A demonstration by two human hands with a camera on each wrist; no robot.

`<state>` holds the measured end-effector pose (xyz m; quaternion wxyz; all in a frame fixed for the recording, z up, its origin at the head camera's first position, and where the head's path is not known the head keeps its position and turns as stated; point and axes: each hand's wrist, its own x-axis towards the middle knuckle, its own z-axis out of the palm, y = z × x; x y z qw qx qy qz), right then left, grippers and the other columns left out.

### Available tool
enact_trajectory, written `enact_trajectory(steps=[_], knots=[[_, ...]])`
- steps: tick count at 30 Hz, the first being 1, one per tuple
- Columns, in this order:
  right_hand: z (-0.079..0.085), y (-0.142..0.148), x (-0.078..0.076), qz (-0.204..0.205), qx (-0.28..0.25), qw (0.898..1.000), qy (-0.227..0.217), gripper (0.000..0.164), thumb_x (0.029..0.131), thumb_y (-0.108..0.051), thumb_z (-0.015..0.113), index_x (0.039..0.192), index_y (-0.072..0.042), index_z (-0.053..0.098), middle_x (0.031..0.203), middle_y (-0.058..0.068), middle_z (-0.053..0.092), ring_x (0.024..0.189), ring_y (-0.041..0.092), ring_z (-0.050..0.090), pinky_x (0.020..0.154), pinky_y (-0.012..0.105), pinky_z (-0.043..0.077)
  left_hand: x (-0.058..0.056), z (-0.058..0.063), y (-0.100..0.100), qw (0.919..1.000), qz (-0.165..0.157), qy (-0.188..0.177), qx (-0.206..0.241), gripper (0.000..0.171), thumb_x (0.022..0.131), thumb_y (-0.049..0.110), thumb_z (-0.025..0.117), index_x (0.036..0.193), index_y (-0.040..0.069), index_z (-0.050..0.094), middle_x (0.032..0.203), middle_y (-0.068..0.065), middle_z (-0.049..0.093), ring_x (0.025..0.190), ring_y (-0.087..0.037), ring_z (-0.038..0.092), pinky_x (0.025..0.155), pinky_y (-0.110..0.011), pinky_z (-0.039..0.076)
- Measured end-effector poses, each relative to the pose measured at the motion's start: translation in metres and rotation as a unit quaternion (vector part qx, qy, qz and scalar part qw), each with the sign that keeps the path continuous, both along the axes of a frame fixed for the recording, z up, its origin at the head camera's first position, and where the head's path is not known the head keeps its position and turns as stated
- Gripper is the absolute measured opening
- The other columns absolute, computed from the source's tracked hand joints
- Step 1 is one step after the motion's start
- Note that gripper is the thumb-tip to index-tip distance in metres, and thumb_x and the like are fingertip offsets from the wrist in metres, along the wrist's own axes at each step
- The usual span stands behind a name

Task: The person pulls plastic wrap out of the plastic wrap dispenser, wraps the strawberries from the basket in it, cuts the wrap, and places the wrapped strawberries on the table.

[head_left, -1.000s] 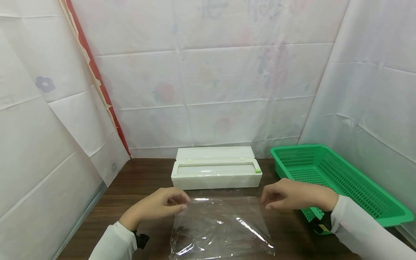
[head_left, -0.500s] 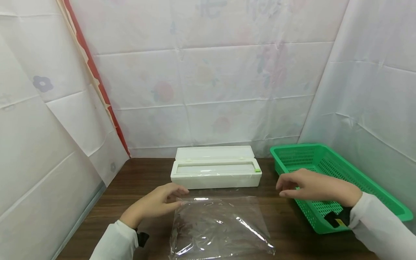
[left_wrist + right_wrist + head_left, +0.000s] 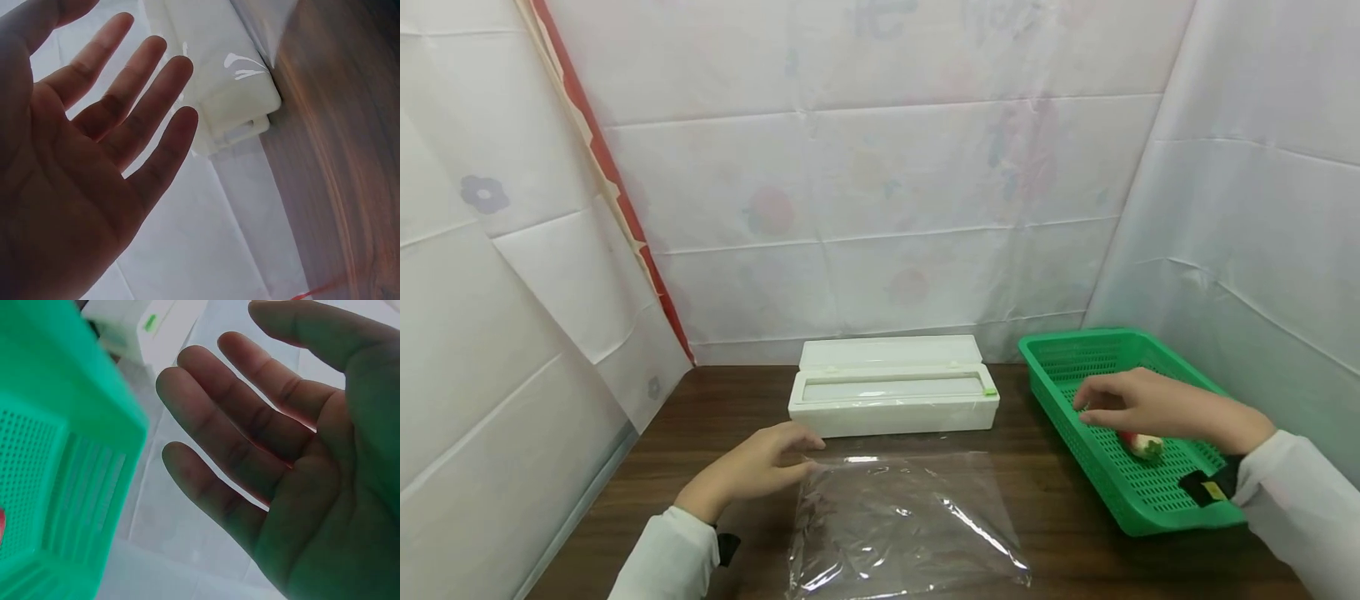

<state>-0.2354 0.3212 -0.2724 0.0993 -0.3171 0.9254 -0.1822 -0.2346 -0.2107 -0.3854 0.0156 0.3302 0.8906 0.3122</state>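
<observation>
A sheet of clear plastic wrap (image 3: 910, 517) lies spread on the dark wooden table, with bright creases along its near edge. My left hand (image 3: 756, 471) hovers at the sheet's far left corner, its fingers loosely bent and holding nothing. Over the green plastic basket (image 3: 1120, 500) on the right is my right hand (image 3: 1150, 404), relaxed, palm bare in the right wrist view. Below that hand, a red and pale item (image 3: 1144, 446) with a greenish end lies in the basket, partly hidden by the hand. Behind the sheet stands a white cling film dispenser box (image 3: 895, 417) with its lid raised.
White patterned sheeting (image 3: 887, 208) hangs as walls at the back and both sides. A green tab (image 3: 990, 392) sits at the dispenser's right end. Dark wood table (image 3: 730, 400) shows left of the dispenser.
My right hand has moved from the sheet's far right corner to the right, over the basket, uncovering the red and pale item. My left hand has barely shifted.
</observation>
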Motion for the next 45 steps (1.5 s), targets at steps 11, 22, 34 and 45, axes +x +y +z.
enact_trajectory(steps=[11,22,34,45], knots=[[-0.008,0.029,-0.016,-0.048,0.015,0.999,0.003,0.029,0.098,-0.033,0.067,0.118,-0.013,0.065,0.110,-0.006,0.066,0.092,0.008,0.064,0.073,0.028,0.054,-0.002,-0.005,-0.016,0.9990,0.044,-0.005,-0.013,0.032,0.098,0.037,0.066,0.121,0.015,0.065,0.120,-0.006,0.064,0.114,-0.029,0.061,0.094,-0.051,0.051],[-0.021,0.046,-0.037,-0.083,0.056,0.995,-0.023,0.038,0.091,-0.035,0.075,0.114,-0.007,0.065,0.109,0.002,0.065,0.099,0.028,0.063,0.079,0.045,0.055,0.001,-0.007,-0.021,0.9984,0.043,-0.035,0.012,0.032,0.099,0.034,0.065,0.121,0.010,0.064,0.121,-0.009,0.065,0.114,-0.033,0.061,0.092,-0.058,0.050],[-0.036,0.055,-0.051,-0.119,0.086,0.988,-0.052,0.048,0.096,-0.039,0.068,0.119,0.002,0.060,0.115,0.024,0.062,0.106,0.045,0.059,0.082,0.056,0.052,0.003,-0.006,-0.031,0.9965,0.077,-0.034,0.001,0.037,0.099,0.040,0.064,0.123,0.012,0.063,0.125,-0.012,0.063,0.116,-0.037,0.058,0.094,-0.058,0.048],[-0.049,0.062,-0.066,-0.140,0.132,0.978,-0.076,0.065,0.094,-0.045,0.067,0.126,0.010,0.053,0.121,0.039,0.055,0.110,0.056,0.054,0.084,0.064,0.049,0.004,-0.006,-0.041,0.9940,0.101,-0.040,-0.004,0.045,0.099,0.043,0.062,0.128,0.009,0.061,0.127,-0.013,0.061,0.118,-0.037,0.058,0.095,-0.057,0.049]])
